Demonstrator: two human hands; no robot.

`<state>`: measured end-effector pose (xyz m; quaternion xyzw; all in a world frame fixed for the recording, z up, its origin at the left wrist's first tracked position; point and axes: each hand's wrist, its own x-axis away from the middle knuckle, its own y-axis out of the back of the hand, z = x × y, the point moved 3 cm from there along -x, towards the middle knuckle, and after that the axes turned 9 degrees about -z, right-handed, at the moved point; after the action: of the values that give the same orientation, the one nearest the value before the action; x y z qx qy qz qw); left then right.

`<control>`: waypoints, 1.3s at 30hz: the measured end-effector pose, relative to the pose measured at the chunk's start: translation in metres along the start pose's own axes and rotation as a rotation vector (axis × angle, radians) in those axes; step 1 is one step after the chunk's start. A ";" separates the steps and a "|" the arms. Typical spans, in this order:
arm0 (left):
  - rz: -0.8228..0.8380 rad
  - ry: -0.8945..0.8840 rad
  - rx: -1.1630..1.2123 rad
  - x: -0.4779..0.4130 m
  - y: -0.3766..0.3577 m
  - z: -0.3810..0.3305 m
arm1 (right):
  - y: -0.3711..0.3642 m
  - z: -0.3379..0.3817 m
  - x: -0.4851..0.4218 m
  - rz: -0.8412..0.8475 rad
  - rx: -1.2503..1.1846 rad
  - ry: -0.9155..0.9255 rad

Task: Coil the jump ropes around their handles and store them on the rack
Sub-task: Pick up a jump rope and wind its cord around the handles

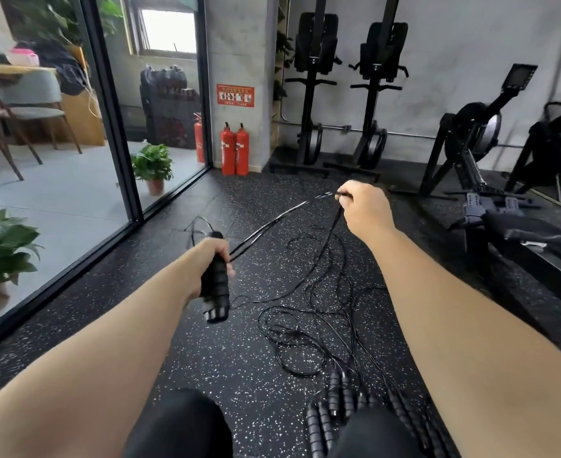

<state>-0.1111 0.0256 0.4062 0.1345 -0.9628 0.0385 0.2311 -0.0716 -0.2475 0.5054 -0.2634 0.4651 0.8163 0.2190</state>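
Observation:
My left hand point(210, 259) grips a pair of black jump-rope handles point(215, 292), held upright over the speckled floor. From them a thin black rope point(272, 223) runs taut up to my right hand point(363, 208), which pinches the doubled rope farther out. More black rope point(309, 312) lies in loose tangled loops on the floor between my arms. Several other ribbed black handles point(337, 399) lie near my knees at the bottom. No rack for the ropes is in view.
A glass wall with a black frame point(114, 127) runs along the left, with potted plants point(153, 166) behind it. Two red fire extinguishers point(234, 150) stand by the pillar. Rowing machines point(470, 150) and their rails point(517, 226) fill the back and right.

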 end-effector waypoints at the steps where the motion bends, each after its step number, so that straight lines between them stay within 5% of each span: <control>1: 0.016 -0.004 -0.147 -0.003 0.003 0.003 | -0.006 -0.006 0.003 0.047 0.046 -0.011; 5: -0.015 -0.147 -0.659 -0.005 0.009 0.005 | -0.032 -0.026 0.017 0.181 0.196 -0.061; 14: 0.060 -0.345 -0.974 -0.013 -0.021 -0.012 | -0.071 -0.058 0.039 0.567 0.295 -0.235; 27: 0.105 -0.509 -1.240 -0.017 -0.077 0.011 | -0.106 -0.012 0.068 0.551 -0.295 -0.206; 34: 0.040 -0.588 -1.207 -0.024 -0.088 0.024 | -0.119 -0.038 0.085 0.523 -0.304 -0.312; 39: 0.065 -0.574 -1.139 -0.033 -0.094 0.039 | -0.120 -0.057 0.089 0.344 -0.162 -0.330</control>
<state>-0.0741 -0.0626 0.3573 -0.0336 -0.8596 -0.5099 -0.0020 -0.0540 -0.2308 0.3475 -0.0604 0.3943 0.9080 0.1280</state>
